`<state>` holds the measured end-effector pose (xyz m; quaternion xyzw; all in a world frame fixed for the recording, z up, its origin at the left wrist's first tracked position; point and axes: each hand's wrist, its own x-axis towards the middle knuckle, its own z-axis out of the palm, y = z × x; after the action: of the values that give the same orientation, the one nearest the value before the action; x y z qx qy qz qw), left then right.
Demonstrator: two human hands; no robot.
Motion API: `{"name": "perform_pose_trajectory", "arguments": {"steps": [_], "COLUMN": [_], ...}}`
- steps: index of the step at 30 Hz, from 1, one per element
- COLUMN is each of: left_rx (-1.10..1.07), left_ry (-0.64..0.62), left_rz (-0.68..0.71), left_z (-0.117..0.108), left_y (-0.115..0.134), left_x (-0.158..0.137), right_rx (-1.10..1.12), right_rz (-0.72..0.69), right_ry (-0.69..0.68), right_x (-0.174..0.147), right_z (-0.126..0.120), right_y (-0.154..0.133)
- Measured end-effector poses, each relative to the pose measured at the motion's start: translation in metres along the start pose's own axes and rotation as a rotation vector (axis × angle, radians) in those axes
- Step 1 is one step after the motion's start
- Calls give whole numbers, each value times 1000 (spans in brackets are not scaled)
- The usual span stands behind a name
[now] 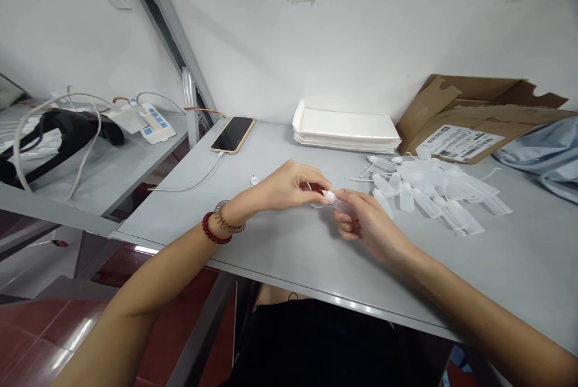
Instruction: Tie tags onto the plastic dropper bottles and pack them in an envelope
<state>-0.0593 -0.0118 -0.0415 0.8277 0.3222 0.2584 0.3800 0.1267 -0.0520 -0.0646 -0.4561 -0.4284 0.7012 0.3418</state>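
Over the middle of the grey table, my right hand is wrapped round a small translucent squeeze bottle, which lies tilted with its white tip pointing left. My left hand, with two coiled bands at the wrist, has thumb and fingers pinched at the bottle's white pointed cap. A thin white strand hangs just below these fingertips. Right of my hands lies a loose heap of similar translucent bottles, some with thin strap-like pieces. A tiny white round piece rests on the table behind my left wrist.
A stack of white envelopes or cards sits by the wall, beside an opened cardboard box and blue-grey cloth. A phone with a white cable lies at back left. A power strip and black headset-like object occupy the left shelf.
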Motion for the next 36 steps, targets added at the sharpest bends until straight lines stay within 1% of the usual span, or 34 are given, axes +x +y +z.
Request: {"name": "perform_pose_trajectory", "arguments": {"steps": [2, 3, 7, 10, 12, 13, 16, 18, 20, 22, 24, 25, 26, 28, 30, 32, 34, 36], "left_rx": [2, -32, -204, -188, -171, -168, -139, -86, -17, 60, 108, 114, 109, 91, 86, 77, 33, -46], "left_ry": [10, 1, -40, -33, -59, -76, -88, -78, -56, -33, -48, -69, -91, -107, -81, -51, -56, -94], "left_rz": [17, 1, -152, -231, -220, -192, -54, 1, -30, -109, -150, -146, -130, -79, -40, -37, -98, -200], "left_z": [-1, -2, -2, 1, 1, 1, -2, -4, -4, -3, -1, 0, 0, 0, -1, -2, -2, -1], "left_y": [-1, -1, 1, 2, 1, 1, -1, 0, 1, 2, 2, 2, 1, 0, -1, -1, 1, 3], "left_x": [1, 1, 1, 1, 0, 0, 0, 0, 0, 0, 1, 1, 1, 1, 1, 1, 1, 2], "right_rx": [52, 72, 108, 87, 81, 85, 116, 119, 92, 39, -21, -39, -41, 4, 78, 118, 91, -31], "right_rz": [45, 49, -21, -63, -60, -50, -20, -21, -63, -131, -192, -208, -210, -163, -81, -31, -58, -179], "right_ry": [-45, -56, -35, -17, -18, -21, -32, -39, -37, -27, -15, -10, -8, -9, -21, -32, -41, -20], "right_x": [0, -1, -2, -2, -1, -1, 0, 0, 0, 0, 0, -1, -1, -1, -1, -1, 0, 1], "right_z": [-1, -1, 1, 2, 2, 2, 1, 1, 2, 4, 5, 5, 5, 5, 4, 4, 3, 1], "right_y": [-2, -3, -3, 0, 1, 2, 3, 3, 5, 7, 9, 10, 10, 9, 6, 3, 3, 5]}}
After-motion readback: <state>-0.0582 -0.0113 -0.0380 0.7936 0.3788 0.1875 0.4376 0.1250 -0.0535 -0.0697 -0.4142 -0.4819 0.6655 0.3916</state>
